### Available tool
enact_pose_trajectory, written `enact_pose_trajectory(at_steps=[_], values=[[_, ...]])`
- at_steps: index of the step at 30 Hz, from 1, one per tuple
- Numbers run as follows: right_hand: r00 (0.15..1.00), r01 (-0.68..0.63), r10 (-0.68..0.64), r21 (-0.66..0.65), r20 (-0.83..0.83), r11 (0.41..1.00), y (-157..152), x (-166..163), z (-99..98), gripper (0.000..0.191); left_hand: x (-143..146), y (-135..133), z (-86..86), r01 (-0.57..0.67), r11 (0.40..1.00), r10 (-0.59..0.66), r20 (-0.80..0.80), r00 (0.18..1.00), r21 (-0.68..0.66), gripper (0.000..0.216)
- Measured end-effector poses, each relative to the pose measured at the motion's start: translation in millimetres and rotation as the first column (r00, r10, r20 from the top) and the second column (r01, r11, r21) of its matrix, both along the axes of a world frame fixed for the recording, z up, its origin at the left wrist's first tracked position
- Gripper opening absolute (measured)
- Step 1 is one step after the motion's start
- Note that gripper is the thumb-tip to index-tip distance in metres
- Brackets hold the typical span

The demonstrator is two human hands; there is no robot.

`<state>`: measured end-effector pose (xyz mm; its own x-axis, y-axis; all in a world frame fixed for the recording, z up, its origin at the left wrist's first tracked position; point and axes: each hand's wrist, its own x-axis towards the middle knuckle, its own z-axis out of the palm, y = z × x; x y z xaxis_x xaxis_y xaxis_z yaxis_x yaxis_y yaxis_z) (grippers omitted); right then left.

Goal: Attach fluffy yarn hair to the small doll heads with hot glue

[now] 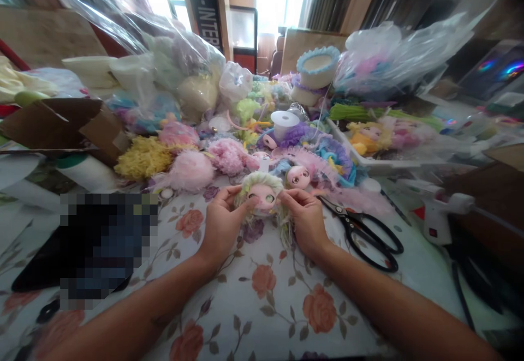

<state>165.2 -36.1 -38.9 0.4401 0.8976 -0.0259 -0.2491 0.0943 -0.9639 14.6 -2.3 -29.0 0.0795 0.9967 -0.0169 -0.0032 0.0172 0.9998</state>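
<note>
A small doll head (262,193) with pale green and yellow hair and green eyes is held between both my hands, just above the flowered tablecloth (262,295). My left hand (221,222) pinches its left side with thumb and fingers. On the doll's right side my right hand (305,218) grips the hair and cheek. Another doll head (297,176) with pink hair lies just behind.
Black scissors (366,234) lie right of my right hand. A white glue gun (440,214) rests further right. Fluffy pink and yellow pompoms (188,167), a white ribbon spool (284,124), plastic bags and a white tray (368,162) of dolls crowd the back.
</note>
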Motion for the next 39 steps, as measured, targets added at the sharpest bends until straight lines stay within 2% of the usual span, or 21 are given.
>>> enact_pose_trajectory(at_steps=[4, 10, 13, 15, 18, 21, 24, 27, 29, 30, 31, 33, 35, 37, 39], values=[[0.998, -0.040, 0.039, 0.020, 0.047, 0.999, -3, -1, -0.1, 0.019, -3, 5, -1.9, 0.019, 0.999, -0.017, 0.063, 0.998, -0.026, 0.046], [0.981, -0.073, 0.069, 0.019, 0.180, 0.997, -11, -1, 4.4, 0.024, -8, 15, 5.3, 0.081, 0.990, -0.056, 0.203, 0.978, -0.116, 0.048], [0.974, -0.091, 0.084, 0.024, 0.213, 0.996, -12, 1, 7.8, 0.027, -9, 18, 4.2, 0.120, 0.985, -0.081, 0.286, 0.955, -0.122, 0.047], [0.971, -0.125, 0.115, 0.038, 0.208, 0.991, -12, 2, 9.4, 0.027, -10, 18, 3.3, 0.131, 0.984, -0.093, 0.285, 0.954, -0.118, 0.048], [0.974, -0.152, 0.144, 0.035, 0.174, 0.988, -9, 6, 9.8, 0.026, -13, 17, 3.8, 0.123, 0.987, -0.105, 0.163, 0.981, -0.105, 0.054], [0.985, -0.113, 0.113, -0.010, 0.131, 0.994, -8, 11, 8.5, 0.028, -18, 17, 6.1, 0.120, 0.991, -0.122, -0.024, 0.992, -0.059, 0.059], [0.989, -0.091, 0.098, -0.066, 0.112, 0.994, -7, 14, 6.5, 0.031, -25, 22, 7.6, 0.144, 0.989, -0.143, -0.221, 0.965, -0.013, 0.055], [0.988, -0.082, 0.089, -0.062, 0.123, 0.995, -5, 16, 4.9, 0.029, -30, 31, 7.9, 0.185, 0.983, -0.177, -0.380, 0.908, -0.017, 0.051], [0.988, -0.065, 0.067, -0.020, 0.136, 0.998, -3, 17, 5.7, 0.026, -31, 33, 9.9, 0.170, 0.984, -0.133, -0.423, 0.896, 0.050, 0.052], [0.989, -0.052, 0.050, 0.012, 0.138, 0.999, -2, 17, 7.2, 0.025, -30, 32, 12.1, 0.143, 0.980, -0.072, -0.426, 0.902, 0.137, 0.052], [0.990, -0.039, 0.032, 0.050, 0.140, 0.998, -1, 17, 9.6, 0.023, -29, 30, 15.2, 0.113, 0.962, 0.000, -0.418, 0.908, 0.247, 0.051], [0.986, -0.021, 0.003, 0.110, 0.169, 0.994, -4, 16, 16.8, 0.020, -25, 21, 23.5, 0.082, 0.888, 0.102, -0.368, 0.924, 0.453, 0.046], [0.968, -0.022, -0.011, 0.127, 0.251, 0.992, -11, 13, 25.8, 0.017, -22, 8, 32.3, 0.115, 0.834, 0.072, -0.312, 0.948, 0.540, 0.043], [0.936, -0.072, 0.021, 0.133, 0.353, 0.989, -21, 8, 33.5, 0.014, -22, -4, 38.9, 0.157, 0.835, -0.004, -0.278, 0.961, 0.528, 0.046], [0.896, -0.179, 0.099, 0.148, 0.433, 0.973, -30, 3, 37.4, 0.012, -24, -12, 42.3, 0.214, 0.847, -0.077, -0.286, 0.955, 0.486, 0.040]])
